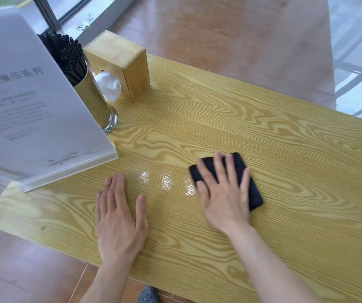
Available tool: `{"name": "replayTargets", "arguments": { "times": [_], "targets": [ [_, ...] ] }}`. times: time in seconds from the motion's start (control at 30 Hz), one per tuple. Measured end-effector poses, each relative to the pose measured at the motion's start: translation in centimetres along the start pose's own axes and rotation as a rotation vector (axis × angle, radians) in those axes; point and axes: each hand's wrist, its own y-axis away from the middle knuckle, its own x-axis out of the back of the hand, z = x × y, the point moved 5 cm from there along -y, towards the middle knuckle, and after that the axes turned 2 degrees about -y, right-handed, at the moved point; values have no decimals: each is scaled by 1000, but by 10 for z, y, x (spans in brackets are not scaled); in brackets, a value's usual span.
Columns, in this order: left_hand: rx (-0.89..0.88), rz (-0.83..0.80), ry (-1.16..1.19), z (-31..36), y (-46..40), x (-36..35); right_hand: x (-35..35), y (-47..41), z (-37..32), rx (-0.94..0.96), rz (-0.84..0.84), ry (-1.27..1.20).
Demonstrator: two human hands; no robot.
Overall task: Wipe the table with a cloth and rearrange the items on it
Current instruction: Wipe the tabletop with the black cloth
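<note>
A folded black cloth point(253, 191) lies flat on the yellow wood-grain table point(285, 149). My right hand point(223, 193) presses down on the cloth with fingers spread. My left hand point(118, 219) rests flat on the bare tabletop to the left, fingers apart, holding nothing. A wet shiny streak point(167, 182) sits between the two hands. At the table's left end stand a clear acrylic sign holder point(33, 106), a metal cup of black straws point(92, 99) and a wooden tissue box point(121, 62) with white tissue sticking out.
The table's near edge runs diagonally from lower left to lower right, with brown floor below it. A grey shoe point(148, 295) shows at the bottom. Beyond the far edge are brown floor and a window frame.
</note>
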Motion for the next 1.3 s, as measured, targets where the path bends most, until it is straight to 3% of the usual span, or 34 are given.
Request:
{"name": "replayTargets", "arguments": {
  "times": [0.2, 0.43, 0.83, 1.17, 1.3],
  "targets": [
    [4, -7, 3, -1, 0, 0, 1, 4, 84, -377, 24, -51],
    [6, -10, 2, 0, -1, -2, 2, -10, 60, -508, 33, -74],
    [14, 27, 101, -3, -1, 0, -15, -38, -146, 180, 40, -61],
    [46, 9, 327, -8, -3, 12, -30, 9, -176, 480, -56, 68],
    [-5, -45, 236, -11, 3, 13, -24, 49, -175, 525, -67, -8]
  ]
}}
